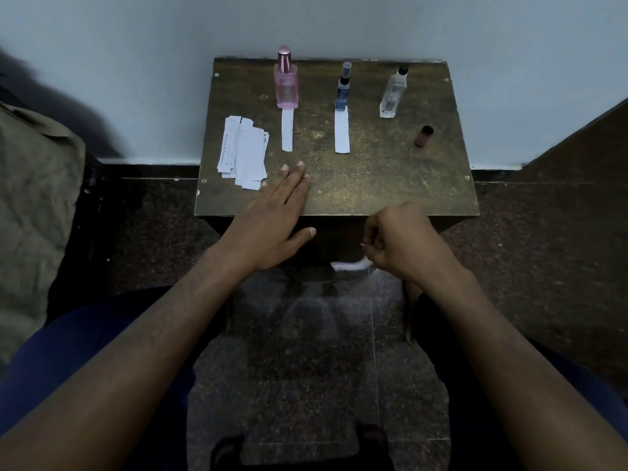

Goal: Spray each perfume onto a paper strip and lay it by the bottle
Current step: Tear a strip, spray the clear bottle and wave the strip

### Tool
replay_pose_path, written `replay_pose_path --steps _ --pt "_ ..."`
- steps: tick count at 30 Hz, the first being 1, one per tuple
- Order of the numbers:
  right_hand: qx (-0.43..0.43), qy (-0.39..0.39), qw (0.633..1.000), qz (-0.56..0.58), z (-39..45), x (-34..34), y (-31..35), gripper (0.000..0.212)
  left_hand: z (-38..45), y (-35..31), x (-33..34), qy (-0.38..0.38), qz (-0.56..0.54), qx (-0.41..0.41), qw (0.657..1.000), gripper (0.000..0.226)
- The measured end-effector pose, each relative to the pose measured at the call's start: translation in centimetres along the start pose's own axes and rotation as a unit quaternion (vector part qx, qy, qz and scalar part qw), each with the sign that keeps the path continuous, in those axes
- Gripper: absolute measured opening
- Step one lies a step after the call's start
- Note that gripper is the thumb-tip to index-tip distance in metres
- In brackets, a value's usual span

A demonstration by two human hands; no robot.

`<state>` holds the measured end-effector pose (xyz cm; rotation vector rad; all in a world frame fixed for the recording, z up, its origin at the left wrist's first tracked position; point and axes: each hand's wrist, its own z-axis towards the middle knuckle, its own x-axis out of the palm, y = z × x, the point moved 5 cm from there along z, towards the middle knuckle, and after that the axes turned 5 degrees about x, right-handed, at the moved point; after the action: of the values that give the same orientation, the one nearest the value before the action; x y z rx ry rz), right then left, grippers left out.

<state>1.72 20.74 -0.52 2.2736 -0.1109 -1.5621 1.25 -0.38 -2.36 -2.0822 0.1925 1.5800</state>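
Worn, scuffed matt wooden desk [373,185]; glossy clear glass bottles [393,93]; white paper strips [342,132]; speckled polished stone floor [306,351].

three bottles [286,79], one cap [423,136], three loose strips [287,130]

You can read almost nothing here. The paper strips [242,153] stacked at the left of the worktop [373,185] carry a line of small black print running along their length, but it is too small and blurred for you to make out any word. The pink bottle [286,85] bears a faint mark on its front that you cannot read either.
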Motion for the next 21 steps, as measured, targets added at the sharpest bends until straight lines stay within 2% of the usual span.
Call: replay_pose_path --steps 1,2,3,4,5,6,7,8,9,10,11,12,13,14,15,16,17,18,19,20,21 --pt "0.021 0.005 1.000 -0.012 0.0 0.2 -0.3 0.006 0.0 0.0 0.0 0.000 -0.001 0.001 1.000 0.090" --pt "0.034 0.022 0.997 0.070 0.1 0.5 -0.5 0.008 0.0 0.1 -0.1 -0.002 -0.002 0.002 1.000 0.090" --pt "0.036 0.044 0.977 0.207 -0.1 0.4 -0.3 0.010 0.0 0.1 -0.2 -0.004 -0.002 0.002 1.000 0.090" --pt "0.027 0.069 0.930 0.360 -0.3 0.2 0.2 0.010 0.1 0.1 -0.3 -0.006 -0.003 0.002 1.000 0.090" --pt "0.013 0.101 0.851 0.516 -0.5 -0.2 0.8 0.009 0.1 0.1 -0.3 -0.007 -0.005 0.002 1.000 0.090" --pt "-0.003 0.130 0.772 0.622 -0.6 -0.5 1.3 0.009 0.1 0.1 -0.4 -0.009 -0.009 0.003 1.000 0.089" --pt "-0.010 0.140 0.733 0.666 -0.6 -0.8 1.5 0.010 0.1 0.1 -0.5 -0.011 -0.011 0.004 1.000 0.089" --pt "0.000 0.128 0.748 0.651 -0.5 -0.9 1.1 0.010 0.1 0.1 -0.6 -0.013 -0.012 0.005 1.000 0.089" --pt "0.021 0.087 0.829 0.552 -0.2 -0.9 0.4 0.010 0.0 0.1 -0.6 -0.015 -0.012 0.006 1.000 0.089" --pt "0.037 0.038 0.936 0.348 0.0 -0.9 -0.6 0.009 0.0 0.0 -0.6 -0.017 -0.011 0.007 1.000 0.088" --pt "0.047 0.008 0.986 0.160 0.2 -0.6 -1.3 0.008 0.0 0.0 -0.6 -0.019 -0.009 0.007 1.000 0.088" --pt "0.056 -0.009 0.995 0.077 0.2 -0.4 -1.5 0.007 0.0 0.0 -0.6 -0.019 -0.006 0.006 1.000 0.088" --pt "0.057 -0.006 0.991 0.122 0.1 -0.1 -1.5 0.007 0.0 0.0 -0.6 -0.017 -0.005 0.006 1.000 0.088" --pt "0.043 0.012 0.968 0.247 -0.2 0.0 -1.0 0.008 0.0 0.0 -0.6 -0.015 -0.004 0.006 1.000 0.088" --pt "0.020 0.035 0.919 0.393 -0.4 -0.3 -0.2 0.008 0.0 0.0 -0.6 -0.014 -0.004 0.005 1.000 0.088" --pt "0.000 0.060 0.847 0.529 -0.6 -0.7 0.5 0.007 0.0 0.0 -0.6 -0.013 -0.005 0.004 1.000 0.087" --pt "-0.021 0.066 0.797 0.600 -0.5 -1.0 0.7 0.007 0.0 -0.1 -0.6 -0.011 -0.006 0.004 1.000 0.086" --pt "-0.018 0.043 0.800 0.598 -0.4 -1.1 0.5 0.007 0.0 -0.1 -0.6 -0.009 -0.007 0.004 1.000 0.086" --pt "-0.001 -0.003 0.859 0.512 -0.1 -1.3 0.0 0.007 0.0 -0.1 -0.6 -0.010 -0.006 0.004 1.000 0.086" --pt "0.010 -0.044 0.942 0.333 0.0 -1.4 -0.4 0.008 0.0 -0.1 -0.6 -0.013 -0.005 0.005 1.000 0.086" --pt "0.016 -0.054 0.982 0.178 0.1 -1.1 -0.7 0.008 0.0 0.0 -0.5 -0.015 -0.004 0.005 1.000 0.087"
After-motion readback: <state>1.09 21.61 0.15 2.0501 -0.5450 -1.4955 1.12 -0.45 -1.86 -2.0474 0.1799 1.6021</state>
